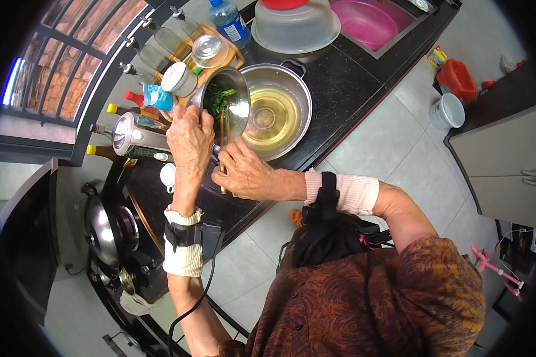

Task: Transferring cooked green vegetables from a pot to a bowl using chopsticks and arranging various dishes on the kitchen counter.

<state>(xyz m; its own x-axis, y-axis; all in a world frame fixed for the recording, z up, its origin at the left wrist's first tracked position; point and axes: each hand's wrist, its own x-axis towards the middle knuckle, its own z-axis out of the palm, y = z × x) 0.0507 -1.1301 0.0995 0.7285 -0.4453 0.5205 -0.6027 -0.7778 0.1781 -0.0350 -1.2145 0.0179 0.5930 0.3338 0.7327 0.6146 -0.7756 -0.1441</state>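
My left hand grips the rim of a tilted stainless steel bowl. Cooked leafy greens lie inside it. With my right hand I hold a pair of wooden chopsticks, whose tips reach down into the greens. Beside and partly under the tilted bowl stands a wide two-handled metal pot, holding a shallow yellowish liquid. The far ends of the chopsticks show below my right hand.
Seasoning bottles, a white lidded jar and a glass jar crowd the back. A translucent basin sits beside the sink with a pink basin. An electric kettle, white cup and covered wok are on the left.
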